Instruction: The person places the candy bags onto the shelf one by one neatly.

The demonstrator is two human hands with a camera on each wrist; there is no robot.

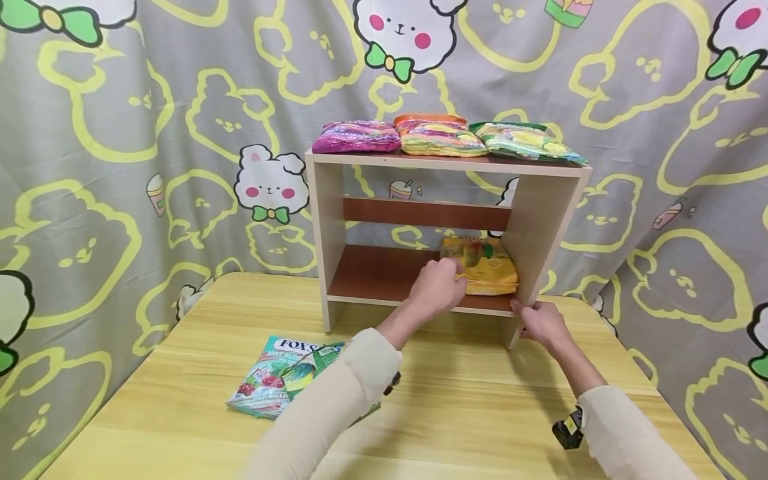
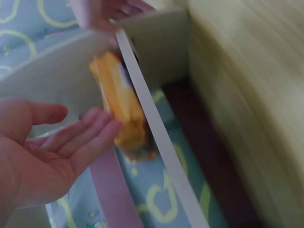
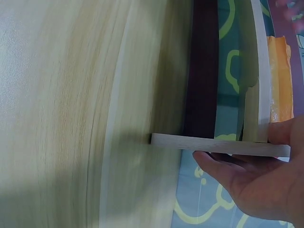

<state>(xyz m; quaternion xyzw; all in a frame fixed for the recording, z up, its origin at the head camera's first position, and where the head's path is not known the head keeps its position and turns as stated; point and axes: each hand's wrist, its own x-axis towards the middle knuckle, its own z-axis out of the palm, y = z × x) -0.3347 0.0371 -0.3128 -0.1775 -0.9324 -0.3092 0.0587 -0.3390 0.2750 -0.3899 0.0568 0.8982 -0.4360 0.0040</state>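
Observation:
A small two-tier wooden shelf (image 1: pixel 549 220) stands on the table. On its middle board, against the right side panel, lies a yellow bag of candy (image 1: pixel 489 273) with a fruit picture. My left hand (image 1: pixel 437 288) reaches in at the bag's left front. In the left wrist view the fingers of that hand (image 2: pixel 45 159) are extended, their tips at the yellow bag (image 2: pixel 121 97); whether they press it is blurred. Low on the right panel, my right hand (image 1: pixel 542 325) grips the shelf's edge. The right wrist view shows its thumb and fingers (image 3: pixel 223 173) on either side of the panel.
Purple (image 1: pixel 357 137), orange (image 1: pixel 441 135) and green (image 1: pixel 528 141) candy bags lie side by side on the shelf top. A teal FOX'S bag (image 1: pixel 273 377) lies on the table (image 1: pixel 180 373), partly behind my left sleeve. A patterned curtain (image 1: pixel 228 200) hangs behind.

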